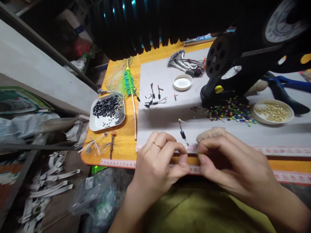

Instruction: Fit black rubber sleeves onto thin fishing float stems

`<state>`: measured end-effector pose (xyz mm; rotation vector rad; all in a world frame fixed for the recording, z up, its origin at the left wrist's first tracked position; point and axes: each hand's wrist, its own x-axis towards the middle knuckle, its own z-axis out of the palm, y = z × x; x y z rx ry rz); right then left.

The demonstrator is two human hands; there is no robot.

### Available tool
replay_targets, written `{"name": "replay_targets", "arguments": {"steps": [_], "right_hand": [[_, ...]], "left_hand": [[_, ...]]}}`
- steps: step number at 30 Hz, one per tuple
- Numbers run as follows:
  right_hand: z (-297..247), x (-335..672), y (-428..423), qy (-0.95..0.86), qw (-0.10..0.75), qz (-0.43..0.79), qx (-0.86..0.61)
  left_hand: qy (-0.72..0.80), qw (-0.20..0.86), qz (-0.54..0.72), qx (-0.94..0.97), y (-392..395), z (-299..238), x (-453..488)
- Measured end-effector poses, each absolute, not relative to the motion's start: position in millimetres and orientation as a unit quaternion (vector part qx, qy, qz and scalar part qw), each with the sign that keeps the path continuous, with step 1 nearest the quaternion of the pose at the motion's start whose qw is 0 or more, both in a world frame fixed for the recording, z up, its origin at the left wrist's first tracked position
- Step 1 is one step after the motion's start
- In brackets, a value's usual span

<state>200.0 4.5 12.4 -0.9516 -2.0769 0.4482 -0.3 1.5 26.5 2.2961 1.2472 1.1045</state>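
My left hand [159,158], with a ring on one finger, is closed in a pinch at the table's front edge. Facing it a short gap away, my right hand [238,165] pinches thumb against forefinger, and one of its fingers wears a beige cloth cover [211,133]. Whatever the fingertips hold is too small or too hidden to make out. Just beyond them is a small black bead piece [183,134] with a yellow tip; whether a thread ties it to my fingers I cannot tell. Similar black bead pieces [153,96] lie farther back on the white sheet [155,126].
On the left stands a white tray [97,122] of black and grey beads. Coloured pins [228,110] are heaped below a black machine [243,64], beside a dish [255,116] of gold beads. Blue-handled pliers [286,84] lie right. A small white dish [182,88] sits behind.
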Motion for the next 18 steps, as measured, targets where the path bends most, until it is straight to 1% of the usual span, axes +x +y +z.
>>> {"name": "replay_targets", "arguments": {"steps": [2, 7, 12, 18], "right_hand": [[11, 199, 7, -0.829, 0.384, 0.147, -0.378], [7, 198, 10, -0.842, 0.351, 0.088, -0.400], [7, 200, 11, -0.842, 0.345, 0.070, -0.408], [8, 201, 9, -0.837, 0.326, 0.095, -0.429]], "left_hand": [[0.441, 0.094, 0.342, 0.824, 6, 28, -3], [0.452, 0.053, 0.284, 0.844, 10, 24, 0], [0.462, 0.080, 0.272, 0.841, 14, 20, 4], [0.467, 0.123, 0.256, 0.837, 18, 26, 2]]}}
